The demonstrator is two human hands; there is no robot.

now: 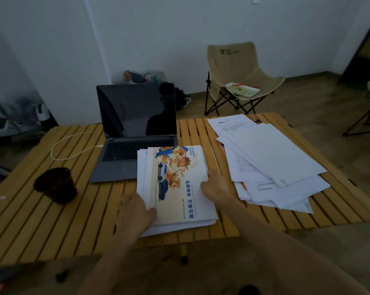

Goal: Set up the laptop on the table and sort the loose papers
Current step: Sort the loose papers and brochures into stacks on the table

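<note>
Papers: squaring the sorted stack

Sorted stack [175, 188] at worktop [52, 220] front edge, overlapping laptop [135, 135] corner; left hand [135, 211] flat on near-left corner, right hand [214, 184] pressing right edge, neither grip closed; loose pile [271, 162] toward right edge; sheets light, floppy, slippery; hold by edges.

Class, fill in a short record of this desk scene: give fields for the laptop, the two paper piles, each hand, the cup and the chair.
laptop: open, screen dark, on the slatted table, white cable plugged into its left side
near pile: stacked, colour brochure on top, its far corner overlapping the laptop
loose pile: white sheets fanned out untidily, on the right of the table
left hand: resting on the near pile's left edge
right hand: fingers pressing on the brochure's right edge
cup: dark, left of the laptop
chair: beige folding, behind the table, tray on its seat
</note>
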